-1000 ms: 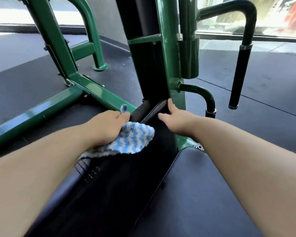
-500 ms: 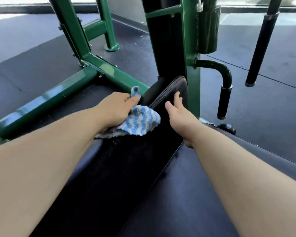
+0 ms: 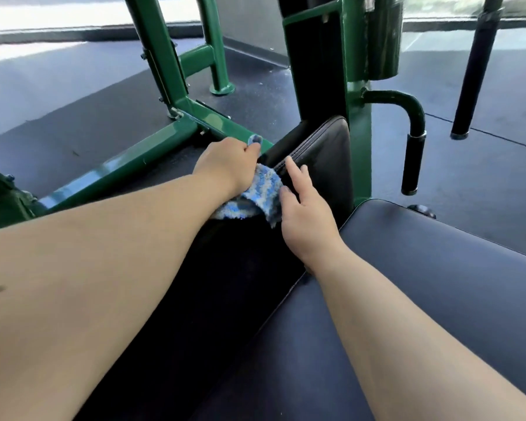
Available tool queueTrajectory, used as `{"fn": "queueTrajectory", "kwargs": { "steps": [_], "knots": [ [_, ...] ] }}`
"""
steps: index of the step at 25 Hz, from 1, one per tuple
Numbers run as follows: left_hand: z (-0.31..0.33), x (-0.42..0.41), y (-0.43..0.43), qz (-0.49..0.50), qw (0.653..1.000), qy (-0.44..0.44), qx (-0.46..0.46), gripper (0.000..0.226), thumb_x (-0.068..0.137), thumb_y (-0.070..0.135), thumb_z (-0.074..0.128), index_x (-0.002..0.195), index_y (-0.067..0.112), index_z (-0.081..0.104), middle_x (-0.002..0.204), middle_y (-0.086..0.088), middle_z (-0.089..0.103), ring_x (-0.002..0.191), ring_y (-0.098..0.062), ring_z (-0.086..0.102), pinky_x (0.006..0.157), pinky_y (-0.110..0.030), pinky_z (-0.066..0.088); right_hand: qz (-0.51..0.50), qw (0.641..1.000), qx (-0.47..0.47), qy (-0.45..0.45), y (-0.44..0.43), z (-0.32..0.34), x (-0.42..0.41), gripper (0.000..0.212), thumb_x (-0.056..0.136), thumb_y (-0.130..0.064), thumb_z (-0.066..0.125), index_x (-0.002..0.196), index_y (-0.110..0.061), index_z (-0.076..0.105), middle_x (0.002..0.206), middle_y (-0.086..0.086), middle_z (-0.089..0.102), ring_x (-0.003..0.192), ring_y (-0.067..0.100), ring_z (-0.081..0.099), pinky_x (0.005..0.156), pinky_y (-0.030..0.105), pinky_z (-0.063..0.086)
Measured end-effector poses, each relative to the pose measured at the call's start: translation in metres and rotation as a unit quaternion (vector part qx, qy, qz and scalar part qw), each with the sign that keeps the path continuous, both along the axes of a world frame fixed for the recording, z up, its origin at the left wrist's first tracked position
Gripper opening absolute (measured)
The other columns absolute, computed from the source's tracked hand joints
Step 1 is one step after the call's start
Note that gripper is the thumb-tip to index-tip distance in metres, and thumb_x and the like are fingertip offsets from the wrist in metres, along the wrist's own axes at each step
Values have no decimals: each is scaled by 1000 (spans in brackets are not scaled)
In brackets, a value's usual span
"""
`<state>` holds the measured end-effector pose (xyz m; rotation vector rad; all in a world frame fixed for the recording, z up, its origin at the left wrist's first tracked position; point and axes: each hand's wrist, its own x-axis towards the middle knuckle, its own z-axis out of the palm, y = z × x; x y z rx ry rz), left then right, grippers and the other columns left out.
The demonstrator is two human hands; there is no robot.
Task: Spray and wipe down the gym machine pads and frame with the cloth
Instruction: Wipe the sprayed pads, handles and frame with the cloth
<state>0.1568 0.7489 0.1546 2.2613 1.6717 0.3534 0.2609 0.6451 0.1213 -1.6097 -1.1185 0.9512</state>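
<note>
Dark floor (image 3: pixel 73 95) spreads from 9 to 3 o'clock. On it stands the green frame (image 3: pixel 358 147), with its upright at 12 o'clock and a low beam running out toward 9. The navy seat (image 3: pixel 438 284) lies at 4 o'clock. The black pad (image 3: pixel 325 153) sits just beside the upright, with a handle (image 3: pixel 412 159) at its 3 o'clock. Our right hand (image 3: pixel 307 220) is loose and spread, forefinger on the pad's seam. At its 10 o'clock our left hand (image 3: pixel 225 165) is fisted round the striped blue cloth (image 3: pixel 261 192), which lies on the pad's left edge, between both hands
</note>
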Motion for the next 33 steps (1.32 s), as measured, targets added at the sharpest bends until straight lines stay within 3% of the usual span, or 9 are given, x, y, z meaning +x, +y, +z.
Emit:
{"fn": "queueTrajectory", "kwargs": {
  "steps": [4, 7, 11, 14, 16, 21, 24, 27, 33],
  "knots": [
    [9, -66, -51, 16, 990, 135, -43, 46, 103, 32, 23, 64, 15, 40, 88, -19, 55, 81, -36, 50, 74, -39, 43, 28, 999, 13, 14, -13, -2, -30, 47, 102, -19, 34, 145, -38, 35, 160, -11, 6, 146, 6, 9, 114, 22, 14],
    [17, -134, -98, 93, 958, 243, -117, 38, 103, 24, 18, 115, 10, 50, 112, -21, 55, 86, -33, 49, 81, -38, 44, 39, 996, 12, -85, -13, -4, -44, 48, 103, -19, 32, 148, -36, 30, 162, -5, -5, 148, 16, -4, 114, 26, 7],
    [17, -122, -109, 116, 970, 178, -115, 31, 103, 19, 21, 107, 6, 49, 104, -19, 55, 95, -36, 52, 84, -40, 44, 45, 992, 20, -112, -24, -6, -51, 50, 103, -21, 31, 149, -37, 25, 162, -6, -5, 148, 16, -2, 115, 29, 11],
    [18, -115, -123, 112, 977, 156, -88, 47, 102, 40, 17, 96, 10, 52, 107, -11, 57, 95, -32, 50, 80, -36, 39, 41, 988, 28, -147, -36, -10, -57, 50, 101, -22, 35, 149, -35, 28, 162, -5, 5, 147, 17, 13, 113, 31, 19],
    [18, -129, -141, 145, 963, 202, -108, 60, 99, 53, 14, 116, 9, 51, 124, -12, 53, 110, -34, 51, 90, -38, 39, -15, 987, 40, -155, -39, -8, -61, 47, 97, -20, 41, 143, -30, 39, 154, 2, 29, 137, 21, 32, 106, 28, 28],
    [33, -162, -179, 167, 913, 314, -198, 83, 89, 70, 5, 144, 16, 35, 154, -6, 29, 129, -26, 43, 91, -37, 33, -39, 995, 62, -75, -47, 20, -88, 26, 90, -16, 44, 112, -20, 57, 94, -1, 63, 93, 19, 56, 77, 24, 38],
    [38, -163, -167, 155, 932, 212, -249, 74, 97, 60, 16, 143, 7, 37, 153, -13, 30, 134, -27, 38, 104, -32, 29, -8, 997, 50, -54, -50, 22, -103, 19, 88, -19, 44, 96, -20, 62, 77, -7, 63, 84, 21, 62, 82, 31, 48],
    [35, -154, -159, 118, 963, 131, -202, 57, 103, 45, 21, 138, 5, 40, 146, -16, 39, 130, -29, 40, 97, -30, 31, -6, 999, 38, -32, -51, 21, -111, 22, 80, -25, 42, 81, -19, 63, 70, -3, 68, 74, 26, 66, 77, 39, 54],
    [43, -168, -164, 100, 938, 297, -150, 39, 100, 13, 28, 136, 8, 40, 118, -17, 55, 89, -31, 50, 67, -32, 38, 40, 998, -19, 37, -63, 15, -111, 23, 88, -10, 44, 73, -18, 59, 59, 3, 64, 42, 12, 56, 43, 20, 43]
  ]
}}
